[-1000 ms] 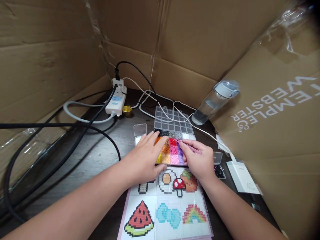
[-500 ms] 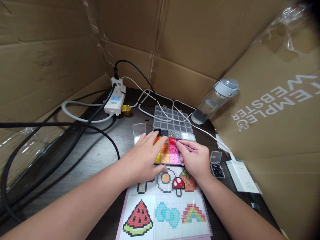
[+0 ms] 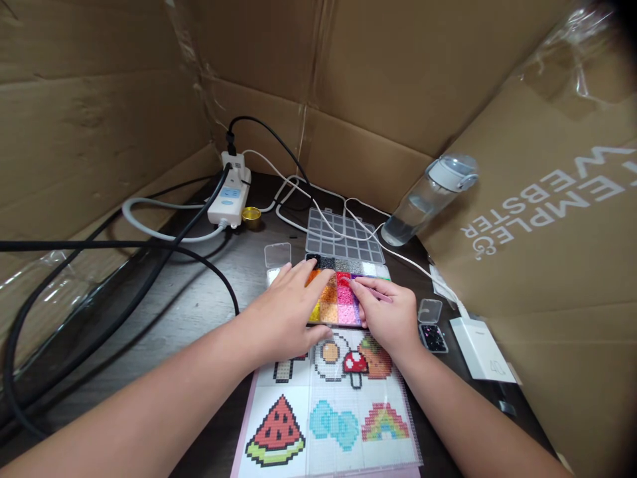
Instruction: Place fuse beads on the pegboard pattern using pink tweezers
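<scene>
Pink tweezers (image 3: 374, 290) are pinched in my right hand (image 3: 389, 312), their tip over the red beads (image 3: 343, 277) of a bead box (image 3: 328, 312) with compartments of several colours. Across the left part of that box lies my left hand (image 3: 293, 309), fingers spread, holding nothing. Its thumb reaches the top edge of the pattern sheet (image 3: 279, 392). A clear pegboard (image 3: 368, 458) covers the right side of the sheet, over egg, mushroom, bow and rainbow pictures. Beads on the mushroom (image 3: 355, 364) look red, white and black.
Behind the box is its open clear lid (image 3: 343, 239), crossed by white cables. A water bottle (image 3: 423, 202) stands back right. A power strip (image 3: 229, 199) and gold cup (image 3: 251, 218) are at the left. A small black bead case (image 3: 432, 338) and white charger (image 3: 480, 352) lie right.
</scene>
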{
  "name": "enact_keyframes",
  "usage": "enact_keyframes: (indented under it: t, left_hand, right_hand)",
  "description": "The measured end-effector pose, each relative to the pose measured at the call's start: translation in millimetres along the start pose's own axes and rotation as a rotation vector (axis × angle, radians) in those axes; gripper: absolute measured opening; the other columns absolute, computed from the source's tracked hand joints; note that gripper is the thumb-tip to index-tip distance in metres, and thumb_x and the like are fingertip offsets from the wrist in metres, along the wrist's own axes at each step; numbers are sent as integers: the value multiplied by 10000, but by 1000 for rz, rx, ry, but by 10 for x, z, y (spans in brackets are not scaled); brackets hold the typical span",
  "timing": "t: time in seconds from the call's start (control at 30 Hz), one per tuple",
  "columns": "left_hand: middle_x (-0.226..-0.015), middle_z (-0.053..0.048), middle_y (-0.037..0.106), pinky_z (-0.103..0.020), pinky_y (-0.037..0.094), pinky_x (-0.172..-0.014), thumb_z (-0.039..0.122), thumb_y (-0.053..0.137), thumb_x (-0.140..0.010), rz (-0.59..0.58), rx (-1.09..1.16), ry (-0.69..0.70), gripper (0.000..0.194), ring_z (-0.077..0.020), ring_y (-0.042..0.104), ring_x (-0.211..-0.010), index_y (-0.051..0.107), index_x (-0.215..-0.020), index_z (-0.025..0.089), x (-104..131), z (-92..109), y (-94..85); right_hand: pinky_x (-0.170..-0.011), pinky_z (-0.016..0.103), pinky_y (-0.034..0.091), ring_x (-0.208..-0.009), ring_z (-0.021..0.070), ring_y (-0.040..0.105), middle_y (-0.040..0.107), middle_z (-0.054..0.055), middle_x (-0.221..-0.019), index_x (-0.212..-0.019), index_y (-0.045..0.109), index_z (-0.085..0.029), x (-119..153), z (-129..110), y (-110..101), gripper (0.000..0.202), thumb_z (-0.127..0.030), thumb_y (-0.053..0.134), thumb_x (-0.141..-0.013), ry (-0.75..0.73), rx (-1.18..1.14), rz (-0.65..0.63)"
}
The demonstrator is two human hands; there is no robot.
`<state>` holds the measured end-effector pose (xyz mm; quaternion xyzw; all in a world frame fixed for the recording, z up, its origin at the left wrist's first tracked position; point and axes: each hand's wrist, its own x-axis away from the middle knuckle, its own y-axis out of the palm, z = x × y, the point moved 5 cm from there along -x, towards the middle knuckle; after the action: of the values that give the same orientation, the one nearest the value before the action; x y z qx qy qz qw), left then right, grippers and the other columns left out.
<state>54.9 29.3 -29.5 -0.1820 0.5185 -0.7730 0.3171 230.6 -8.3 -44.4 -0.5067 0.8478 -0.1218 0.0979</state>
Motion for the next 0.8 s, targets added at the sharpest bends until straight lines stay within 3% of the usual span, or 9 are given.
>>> enact_keyframes:
  t: [0.53,0.8]
  left_hand:
    - [-1565,-246,348,-570,227,-1206,497,704,-802,10,-19,4,868,-384,301,-1482,327,-1516,177,-5,-1,-7]
    - [-1576,-227,344,-566,353,-1138,489,713,-781,24,14,-25,838,-433,371,-1431,375,-1491,199,0,-16,-16]
  right_hand:
    - [-364,215,403,-360,84,455,545,-43,-421,-798,784,-142,11,-36,-51,240,-367,799,-718,-15,-101,42]
    - [-344,220,403,-343,87,458,553,-39,-415,-830,787,-134,72,-80,-112,278,-383,818,-711,26,-121,64]
